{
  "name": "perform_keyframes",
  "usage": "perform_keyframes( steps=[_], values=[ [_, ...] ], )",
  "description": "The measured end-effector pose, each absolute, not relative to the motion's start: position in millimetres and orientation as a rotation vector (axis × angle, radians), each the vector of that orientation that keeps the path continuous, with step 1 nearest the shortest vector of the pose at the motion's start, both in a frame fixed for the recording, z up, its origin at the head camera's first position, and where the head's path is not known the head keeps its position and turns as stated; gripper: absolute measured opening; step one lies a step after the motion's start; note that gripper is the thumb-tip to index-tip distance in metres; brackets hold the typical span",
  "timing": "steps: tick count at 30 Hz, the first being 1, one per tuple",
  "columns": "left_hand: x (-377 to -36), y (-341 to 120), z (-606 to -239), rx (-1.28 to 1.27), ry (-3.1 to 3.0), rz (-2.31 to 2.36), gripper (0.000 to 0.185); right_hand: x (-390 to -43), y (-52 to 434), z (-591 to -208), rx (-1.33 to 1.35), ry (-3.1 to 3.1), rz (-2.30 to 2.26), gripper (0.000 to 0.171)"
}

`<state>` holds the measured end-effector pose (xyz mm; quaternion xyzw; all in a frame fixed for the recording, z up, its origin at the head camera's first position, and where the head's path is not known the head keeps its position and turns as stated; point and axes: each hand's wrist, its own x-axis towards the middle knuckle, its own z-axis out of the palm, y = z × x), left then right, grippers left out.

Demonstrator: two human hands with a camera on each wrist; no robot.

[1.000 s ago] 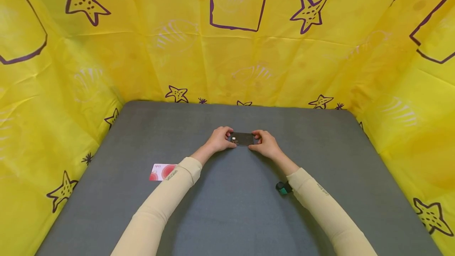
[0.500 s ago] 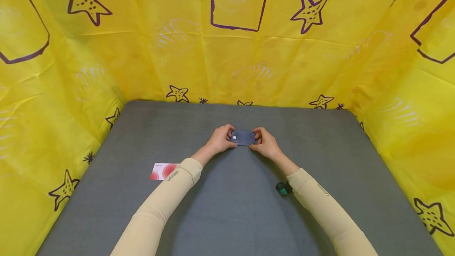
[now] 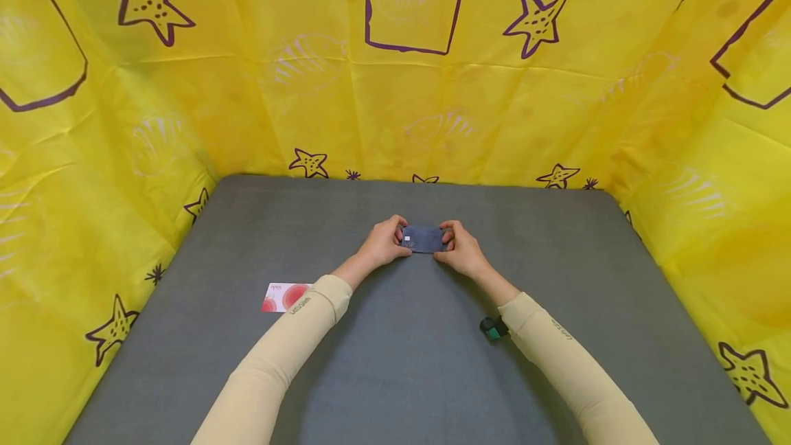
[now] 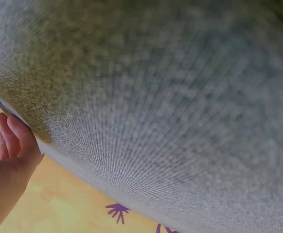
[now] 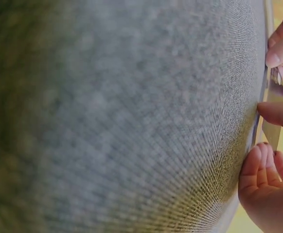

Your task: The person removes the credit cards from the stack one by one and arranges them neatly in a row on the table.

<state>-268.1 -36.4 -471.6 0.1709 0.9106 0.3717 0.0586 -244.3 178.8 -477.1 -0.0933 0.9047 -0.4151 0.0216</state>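
A dark blue-grey card (image 3: 423,240) with a small pale chip square and the letters VIP is held level over the far middle of the table. My left hand (image 3: 382,242) pinches its left end between thumb and fingers. At the opposite end my right hand (image 3: 463,250) grips it the same way. The right wrist view has the card (image 5: 272,131) nearly edge-on, with the fingers of my right hand (image 5: 268,189) curled at it and the left fingertips farther along. Only part of my left hand (image 4: 15,158) shows in the left wrist view.
A white card with red circles (image 3: 285,297) lies on the grey table (image 3: 402,362), partly covered by the left sleeve (image 3: 266,369). Beside the right sleeve is a dark strap piece with green (image 3: 492,328). Yellow patterned cloth (image 3: 395,108) surrounds the table's back and sides.
The held card's face has gone from near black to lighter blue-grey, most of that in the first half second. Both hands have shifted very slightly away from the body and keep their hold.
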Motion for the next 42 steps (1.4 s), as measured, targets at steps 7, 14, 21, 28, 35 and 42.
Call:
perform_keyframes(
  steps=[7,14,21,28,35,42],
  values=[
    [-265.2,-38.0,-470.4,0.518,2.761,1.127,0.055,-241.8,177.6,-476.4,-0.295,2.802,-1.291,0.061],
    [-258.5,-40.2,-467.7,0.516,2.766,1.117,0.055,-237.3,176.2,-476.7,-0.338,2.797,-1.304,0.059],
    [-251.4,-44.3,-466.0,0.520,2.786,1.122,0.056,-231.2,173.8,-476.0,-0.389,2.795,-1.344,0.059],
    [-243.3,-51.2,-465.9,0.548,2.777,1.122,0.057,-224.3,171.5,-476.8,-0.405,2.791,-1.318,0.059],
    [-233.8,-58.4,-464.4,0.613,2.772,1.138,0.056,-216.4,169.2,-477.6,-0.436,2.779,-1.318,0.059],
    [-224.3,-66.2,-462.8,0.676,2.767,1.153,0.055,-208.7,166.2,-476.5,-0.446,2.754,-1.320,0.059]
  ],
)
